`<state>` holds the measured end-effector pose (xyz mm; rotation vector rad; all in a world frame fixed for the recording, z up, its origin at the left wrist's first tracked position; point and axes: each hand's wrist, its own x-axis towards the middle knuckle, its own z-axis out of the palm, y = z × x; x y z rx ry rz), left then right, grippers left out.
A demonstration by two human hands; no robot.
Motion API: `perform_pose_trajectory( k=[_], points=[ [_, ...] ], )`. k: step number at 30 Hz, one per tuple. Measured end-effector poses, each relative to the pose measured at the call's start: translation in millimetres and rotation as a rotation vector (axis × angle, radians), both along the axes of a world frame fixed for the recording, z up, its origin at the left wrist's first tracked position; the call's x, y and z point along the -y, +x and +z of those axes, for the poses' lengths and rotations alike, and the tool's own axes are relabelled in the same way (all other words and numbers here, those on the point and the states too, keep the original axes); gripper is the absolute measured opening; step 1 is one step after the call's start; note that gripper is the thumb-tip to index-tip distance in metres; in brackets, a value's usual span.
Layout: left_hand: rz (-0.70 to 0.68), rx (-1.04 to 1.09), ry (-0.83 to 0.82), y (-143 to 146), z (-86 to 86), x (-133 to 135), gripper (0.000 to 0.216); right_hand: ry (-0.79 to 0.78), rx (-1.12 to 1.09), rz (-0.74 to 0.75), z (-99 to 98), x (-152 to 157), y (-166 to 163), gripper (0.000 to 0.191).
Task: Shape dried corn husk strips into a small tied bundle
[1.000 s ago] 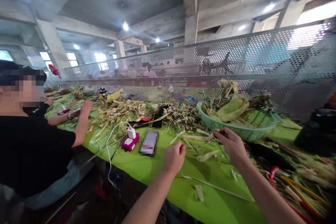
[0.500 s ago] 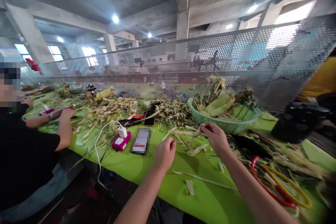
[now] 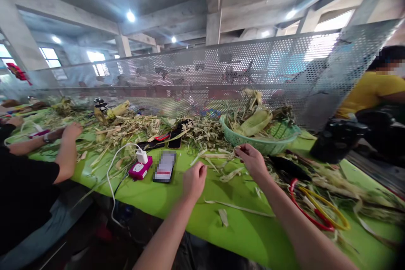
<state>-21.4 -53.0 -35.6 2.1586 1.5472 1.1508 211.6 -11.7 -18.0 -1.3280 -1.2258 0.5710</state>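
Observation:
My left hand (image 3: 194,180) is closed in a pinch just above the green table, right of the phone (image 3: 164,167). Whatever lies between its fingers is too small or hidden to make out. My right hand (image 3: 252,160) pinches at the end of a pale corn husk strip (image 3: 221,155), in front of the green plastic basket (image 3: 268,147). Another curled piece of husk (image 3: 230,174) lies on the table between my hands. Nearer to me are a long thin husk strip (image 3: 238,207) and a small husk scrap (image 3: 223,217).
Dried husks (image 3: 136,128) pile along the perforated metal partition (image 3: 190,76). A pink power socket (image 3: 141,168) with a white charger and cable sits left. Red and yellow handles (image 3: 325,215) and a black camera (image 3: 337,141) are right. A co-worker's arm (image 3: 65,152) rests at left.
My view has turned slightly right, so the scene sits further left. A person in yellow now shows at the right edge. Both hands keep nearly the same pose over the table.

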Motion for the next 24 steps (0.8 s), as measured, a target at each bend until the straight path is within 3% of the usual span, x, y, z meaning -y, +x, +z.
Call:
perform_pose_trajectory(
  k=[24],
  points=[
    [-0.051, 0.174, -0.086, -7.3, 1.8, -3.0, 0.026, 0.012, -0.041, -0.017, 2.1, -2.1, 1.9, 0.038]
  ],
)
